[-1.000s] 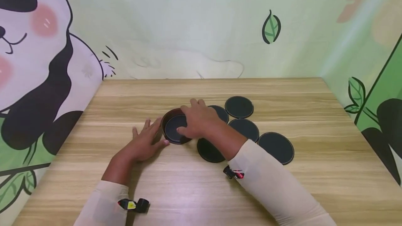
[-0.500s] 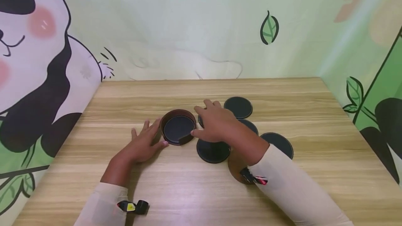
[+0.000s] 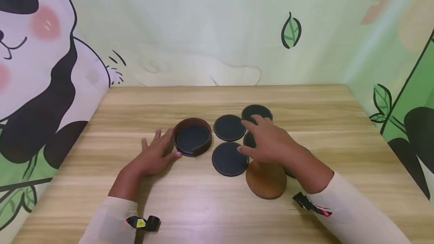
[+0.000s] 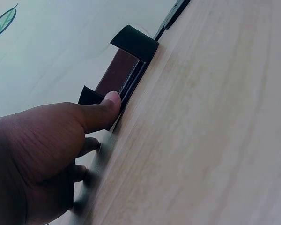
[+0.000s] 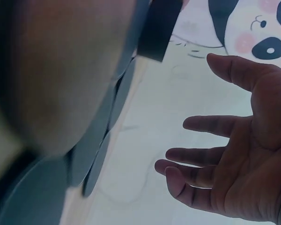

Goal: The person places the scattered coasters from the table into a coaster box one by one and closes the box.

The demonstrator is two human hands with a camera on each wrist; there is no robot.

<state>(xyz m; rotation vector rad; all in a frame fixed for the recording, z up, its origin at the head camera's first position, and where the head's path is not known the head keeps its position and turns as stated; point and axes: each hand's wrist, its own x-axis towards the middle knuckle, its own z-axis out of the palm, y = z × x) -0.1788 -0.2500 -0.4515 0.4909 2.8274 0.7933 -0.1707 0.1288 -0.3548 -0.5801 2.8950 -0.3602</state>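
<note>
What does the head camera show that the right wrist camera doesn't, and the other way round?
Only the head view shows the inside of the round holder, most of the left hand touching its side, the back of the right hand and the green leaf print.

Only the right wrist view shows the palm side of the right hand and both eyes of the panda print.

Both share the right hand itself, black coasters, the holder's dark wall, the panda print and some wooden tabletop.
</note>
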